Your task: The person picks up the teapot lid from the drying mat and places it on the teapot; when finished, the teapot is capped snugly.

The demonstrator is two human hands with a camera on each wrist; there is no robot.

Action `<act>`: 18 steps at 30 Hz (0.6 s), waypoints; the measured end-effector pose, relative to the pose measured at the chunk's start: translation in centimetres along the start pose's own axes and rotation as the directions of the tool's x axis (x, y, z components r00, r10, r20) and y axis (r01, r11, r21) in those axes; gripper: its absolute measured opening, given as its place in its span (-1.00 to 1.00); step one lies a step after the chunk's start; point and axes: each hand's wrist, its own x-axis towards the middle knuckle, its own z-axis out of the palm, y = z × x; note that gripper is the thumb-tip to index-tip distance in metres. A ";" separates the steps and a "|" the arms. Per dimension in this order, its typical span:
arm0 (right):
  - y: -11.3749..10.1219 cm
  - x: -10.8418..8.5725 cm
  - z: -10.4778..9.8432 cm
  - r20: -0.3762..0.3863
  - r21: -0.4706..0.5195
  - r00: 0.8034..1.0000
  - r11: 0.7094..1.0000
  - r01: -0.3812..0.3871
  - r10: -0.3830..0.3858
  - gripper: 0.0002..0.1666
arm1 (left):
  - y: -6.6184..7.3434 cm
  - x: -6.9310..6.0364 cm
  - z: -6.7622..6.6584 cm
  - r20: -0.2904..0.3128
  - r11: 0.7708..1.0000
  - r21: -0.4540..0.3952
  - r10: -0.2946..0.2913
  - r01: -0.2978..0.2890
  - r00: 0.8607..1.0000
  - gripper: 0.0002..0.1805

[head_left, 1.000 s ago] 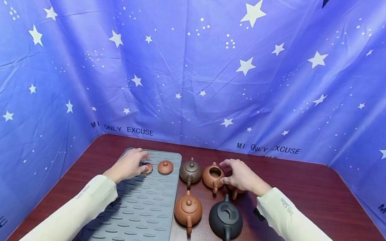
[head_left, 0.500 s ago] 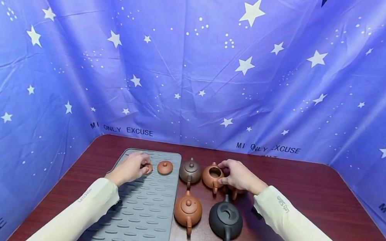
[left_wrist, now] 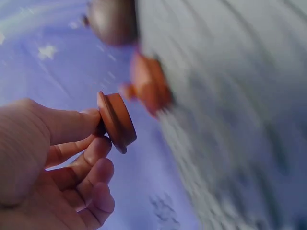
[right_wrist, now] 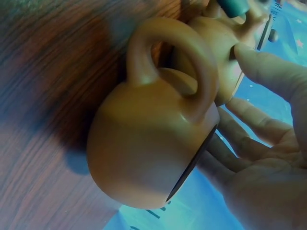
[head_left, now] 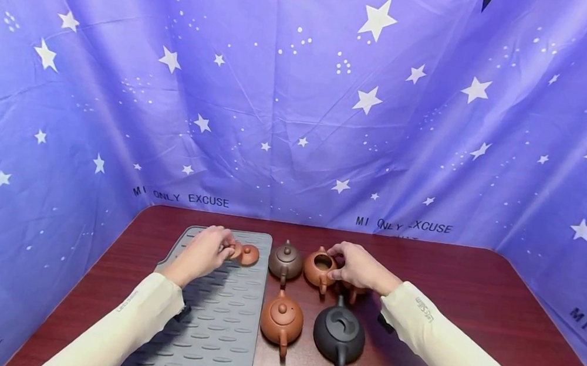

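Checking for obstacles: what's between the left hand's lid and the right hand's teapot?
In the head view, another lid on the mat, nearest the held lid, then the brown teapot.

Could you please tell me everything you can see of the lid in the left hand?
The lid is round and orange-brown, with a matte, clay-like look, a flanged rim and a raised collar underneath. The left hand pinches it, lifted above the gray mat, collar facing down; fingers partly hide its top.
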 end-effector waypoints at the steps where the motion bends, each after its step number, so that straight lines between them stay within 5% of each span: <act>1: 0.0 0.0 0.0 0.000 0.002 1.000 1.000 -0.001 0.001 -0.49 | 0.7 0.2 -0.1 -0.014 0.999 -0.009 0.034 -0.034 0.999 -0.87; 8: 0.1 0.2 -0.2 -0.017 0.002 1.000 1.000 -0.022 0.022 -0.49 | 6.1 2.9 0.0 -0.080 0.964 -0.060 0.255 -0.260 0.963 -0.87; 18: -0.1 0.1 0.2 -0.010 -0.001 0.999 0.999 -0.039 0.039 -0.47 | 10.5 6.7 1.8 0.017 0.960 -0.080 0.270 -0.268 0.963 -0.92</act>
